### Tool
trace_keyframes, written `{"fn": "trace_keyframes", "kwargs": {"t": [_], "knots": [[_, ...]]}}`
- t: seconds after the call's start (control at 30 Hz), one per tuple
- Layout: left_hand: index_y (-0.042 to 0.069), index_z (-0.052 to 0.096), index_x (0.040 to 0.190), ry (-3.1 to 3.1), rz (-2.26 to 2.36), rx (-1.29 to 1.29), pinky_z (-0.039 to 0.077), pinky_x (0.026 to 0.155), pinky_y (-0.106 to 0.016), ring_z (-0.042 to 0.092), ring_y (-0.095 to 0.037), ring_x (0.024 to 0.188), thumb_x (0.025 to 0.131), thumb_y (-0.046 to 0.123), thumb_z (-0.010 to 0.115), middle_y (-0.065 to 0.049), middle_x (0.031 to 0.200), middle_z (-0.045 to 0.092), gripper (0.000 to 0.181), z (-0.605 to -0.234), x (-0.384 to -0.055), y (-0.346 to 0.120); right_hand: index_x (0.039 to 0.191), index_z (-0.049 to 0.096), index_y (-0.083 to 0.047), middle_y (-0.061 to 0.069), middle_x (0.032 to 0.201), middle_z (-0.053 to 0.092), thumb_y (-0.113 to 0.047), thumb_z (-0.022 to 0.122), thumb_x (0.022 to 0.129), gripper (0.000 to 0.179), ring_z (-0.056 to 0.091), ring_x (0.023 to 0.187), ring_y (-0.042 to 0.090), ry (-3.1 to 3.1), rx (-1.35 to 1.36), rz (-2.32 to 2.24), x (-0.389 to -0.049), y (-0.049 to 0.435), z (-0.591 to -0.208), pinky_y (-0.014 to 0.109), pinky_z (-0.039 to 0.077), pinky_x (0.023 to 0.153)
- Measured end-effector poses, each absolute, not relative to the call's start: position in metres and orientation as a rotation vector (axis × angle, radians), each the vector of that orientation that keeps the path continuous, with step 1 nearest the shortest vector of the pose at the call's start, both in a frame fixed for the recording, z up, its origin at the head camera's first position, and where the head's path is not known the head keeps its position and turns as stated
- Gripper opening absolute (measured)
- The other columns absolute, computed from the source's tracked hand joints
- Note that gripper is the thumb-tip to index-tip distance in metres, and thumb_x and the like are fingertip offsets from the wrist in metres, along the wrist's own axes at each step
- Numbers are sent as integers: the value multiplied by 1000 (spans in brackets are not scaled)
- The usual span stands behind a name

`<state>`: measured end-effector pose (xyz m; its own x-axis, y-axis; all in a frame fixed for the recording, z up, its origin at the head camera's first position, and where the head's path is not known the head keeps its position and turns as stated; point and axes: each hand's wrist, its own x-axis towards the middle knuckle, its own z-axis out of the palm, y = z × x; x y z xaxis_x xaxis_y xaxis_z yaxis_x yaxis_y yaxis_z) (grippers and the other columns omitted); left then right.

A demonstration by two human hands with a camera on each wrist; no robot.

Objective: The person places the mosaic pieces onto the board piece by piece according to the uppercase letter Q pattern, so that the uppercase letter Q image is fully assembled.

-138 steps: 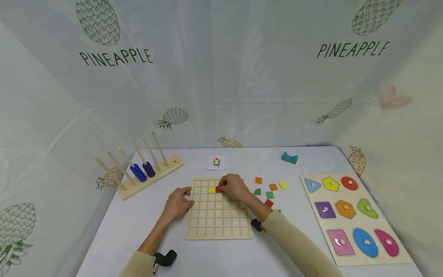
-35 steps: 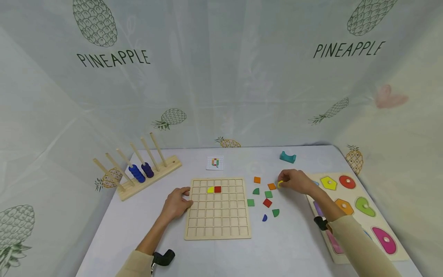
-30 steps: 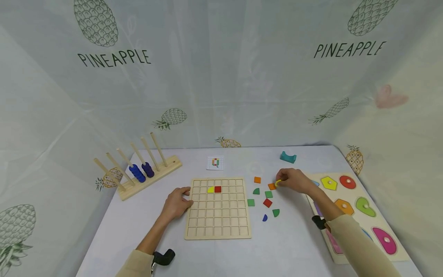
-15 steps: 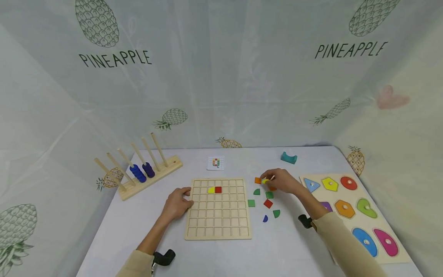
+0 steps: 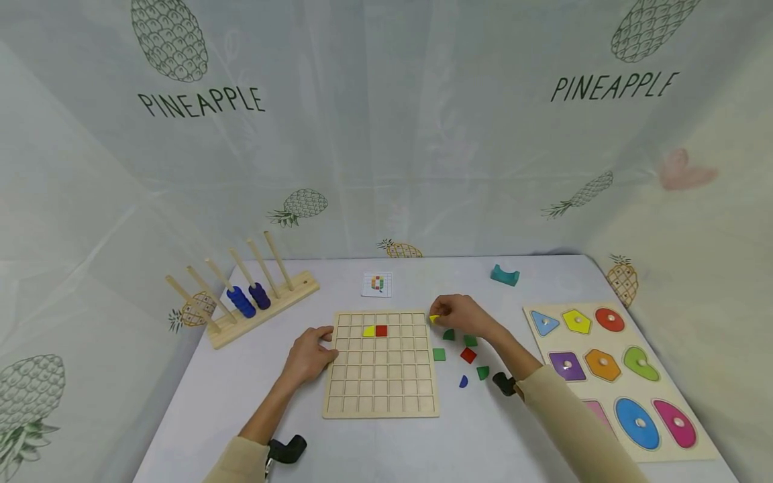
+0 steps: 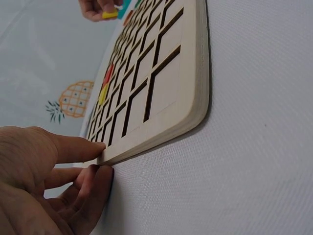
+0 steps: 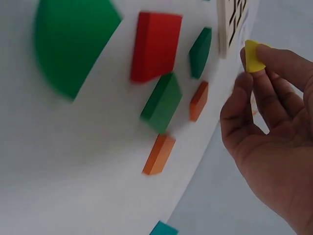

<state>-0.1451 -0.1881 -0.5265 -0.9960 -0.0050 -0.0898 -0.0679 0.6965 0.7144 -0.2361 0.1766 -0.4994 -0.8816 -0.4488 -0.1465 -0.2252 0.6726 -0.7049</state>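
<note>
My right hand (image 5: 463, 314) pinches a flat yellow tile (image 7: 251, 57), its outline partly covered by my fingers, above the white-covered desk (image 5: 374, 449), just off the far right corner of the pale wooden grid board (image 5: 380, 388). My left hand (image 5: 309, 354) rests relaxed fingers against that board's left edge, which I take as steadying it.

I judge the step in hand to be filling the grid piece by piece. A yellow tile with a cut corner (image 5: 369, 331) and a square red tile (image 5: 381, 331) sit side by side in the second row from the far edge. The next move probably calls for crossing the right rim, turning the tile to suit, and lowering it into the cell right of the red one. The white card with a small coloured pattern (image 5: 377, 284), near the desk's far edge, looks like my guide.

Between card and board I have a free strip to work over. The right side is tighter: a flat green square (image 5: 439, 354) lies just beside the rim, touching or not I can't tell, so I should stay high there. Toward the near edge there is plenty of bare desk.
</note>
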Motion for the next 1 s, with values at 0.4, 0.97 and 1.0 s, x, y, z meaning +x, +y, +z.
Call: {"fn": "trace_keyframes", "kwargs": {"t": [0.4, 0.97, 1.0], "knots": [[-1, 60, 135, 2811, 1203, -40, 49, 65, -30, 66, -10, 76, 82, 7, 77, -10, 111, 64, 56, -527, -145, -187, 101, 68, -16, -5, 91, 66, -9, 71, 89, 14, 58, 86, 15, 2551, -595, -1070, -234, 138, -501, 33, 47, 77], [-3, 60, 135, 2810, 1209, -29, 49, 65, -31, 66, -11, 77, 82, 8, 77, -11, 110, 64, 57, -528, -146, -188, 104, 73, -12, -2, 88, 64, -6, 68, 92, 14, 55, 81, 16, 2543, -702, -1002, -226, 94, -509, 31, 47, 73], [-3, 60, 135, 2811, 1207, -32, 49, 65, -30, 66, -12, 77, 82, 8, 77, -11, 109, 64, 57, -528, -146, -188, 104, 74, -11, -2, 89, 65, -6, 68, 92, 15, 55, 81, 16, 2550, -712, -994, -227, 93, -509, 31, 48, 74]]}}
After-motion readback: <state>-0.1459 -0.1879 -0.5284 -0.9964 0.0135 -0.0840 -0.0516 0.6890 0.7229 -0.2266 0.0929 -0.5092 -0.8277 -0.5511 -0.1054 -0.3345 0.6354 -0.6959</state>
